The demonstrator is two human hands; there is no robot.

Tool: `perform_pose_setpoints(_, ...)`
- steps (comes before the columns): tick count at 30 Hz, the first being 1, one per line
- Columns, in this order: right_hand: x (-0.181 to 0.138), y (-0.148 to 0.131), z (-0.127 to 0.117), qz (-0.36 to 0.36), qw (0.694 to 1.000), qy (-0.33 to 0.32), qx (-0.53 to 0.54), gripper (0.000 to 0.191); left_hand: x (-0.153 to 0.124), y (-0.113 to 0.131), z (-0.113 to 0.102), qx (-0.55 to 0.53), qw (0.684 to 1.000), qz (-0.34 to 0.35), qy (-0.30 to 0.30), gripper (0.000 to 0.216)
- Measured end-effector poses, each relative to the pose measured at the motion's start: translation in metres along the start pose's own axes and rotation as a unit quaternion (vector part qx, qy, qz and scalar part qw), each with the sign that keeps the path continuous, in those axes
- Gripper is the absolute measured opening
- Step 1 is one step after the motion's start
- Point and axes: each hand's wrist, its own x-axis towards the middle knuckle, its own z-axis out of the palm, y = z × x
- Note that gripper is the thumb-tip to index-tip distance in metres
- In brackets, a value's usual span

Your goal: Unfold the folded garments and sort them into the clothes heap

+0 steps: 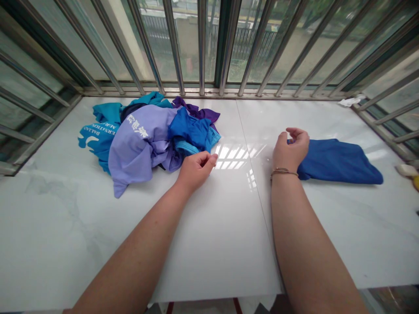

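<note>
My left hand [198, 170] rests at the right front edge of a heap of clothes, its thumb closed against curled fingers and nothing visible in them. Nearest to it lies a crumpled blue garment [193, 131] with light blue trim. Beside that spreads a lavender shirt [134, 148] with white lettering. My right hand [291, 146], a thin bracelet at its wrist, is over the left end of a folded dark blue garment [340, 161]. Its fingers are loosely bent, with a gap between them and the thumb. Blue cloth shows through that gap.
A teal shirt [101, 135] with white print and a purple garment [199, 111] belong to the heap. Metal window bars [201, 52] border the white glossy table [212, 244]. Crumpled white paper [352, 101] lies in the far right corner; a small pale object [406, 170] sits at right.
</note>
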Motion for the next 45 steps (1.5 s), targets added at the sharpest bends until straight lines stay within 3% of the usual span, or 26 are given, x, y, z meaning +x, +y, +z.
perform_pose_setpoints(2,-0.002,0.001,-0.004,-0.025,0.996,-0.008,-0.089,0.020,0.000,0.000,0.000,0.000,1.000,0.000,-0.001,0.050)
perform_pose_setpoints(8,-0.019,0.000,-0.005,0.026,0.957,-0.103,-0.271,0.026,0.000,0.000,0.000,-0.001,1.000,-0.002,-0.001,0.050)
perform_pose_setpoints(16,-0.009,0.001,-0.016,0.012,0.966,-0.137,-0.220,0.023,0.000,0.001,0.000,-0.002,1.000,-0.001,-0.004,0.048)
perform_pose_setpoints(24,-0.007,-0.016,-0.012,-0.014,0.966,-0.180,-0.187,0.027,-0.001,0.000,0.001,0.008,1.000,0.005,-0.010,0.049)
perform_pose_setpoints(31,-0.018,-0.035,-0.011,-0.048,0.943,-0.325,-0.047,0.032,-0.003,0.004,-0.001,-0.007,1.000,0.005,-0.020,0.048)
perform_pose_setpoints(34,-0.025,-0.039,-0.008,-0.081,0.945,-0.309,-0.067,0.033,-0.004,0.008,-0.001,-0.084,0.995,-0.002,-0.057,0.049)
perform_pose_setpoints(38,-0.031,-0.036,0.000,-0.144,0.944,-0.255,-0.151,0.032,-0.005,0.013,0.001,-0.236,0.964,-0.042,-0.114,0.054)
perform_pose_setpoints(41,-0.031,-0.032,0.005,-0.128,0.942,-0.246,-0.190,0.047,-0.004,0.013,0.004,-0.278,0.950,-0.071,-0.126,0.054)
perform_pose_setpoints(45,-0.028,-0.030,0.005,-0.102,0.943,-0.260,-0.183,0.047,-0.002,0.013,0.006,-0.273,0.951,-0.076,-0.128,0.052)
